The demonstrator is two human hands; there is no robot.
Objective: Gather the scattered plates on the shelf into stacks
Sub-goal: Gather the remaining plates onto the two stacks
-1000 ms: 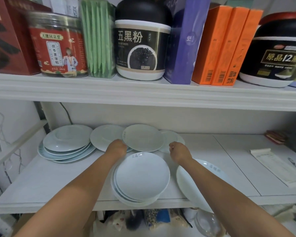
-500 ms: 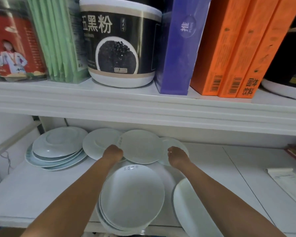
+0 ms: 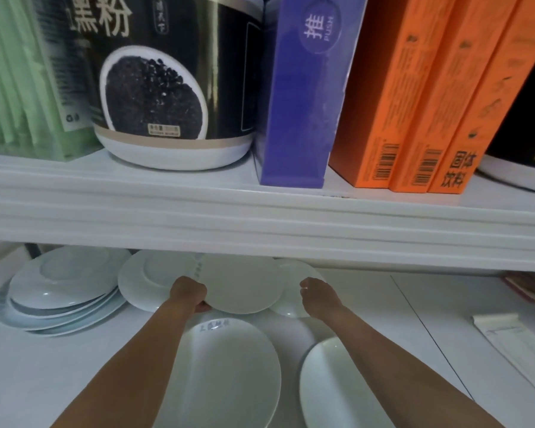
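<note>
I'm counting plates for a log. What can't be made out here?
All head view.
Left hand: grips the rim of the middle plate; that plate hides its fingertips.
Right hand: at the small plate; its own back hides any grip.
Far rim of the middle plate: hidden by the upper shelf.
Front stack and front right plate: cut off by the bottom edge, so no count.

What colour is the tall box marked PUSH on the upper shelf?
The box is purple, seen clearly in the head view.
</note>
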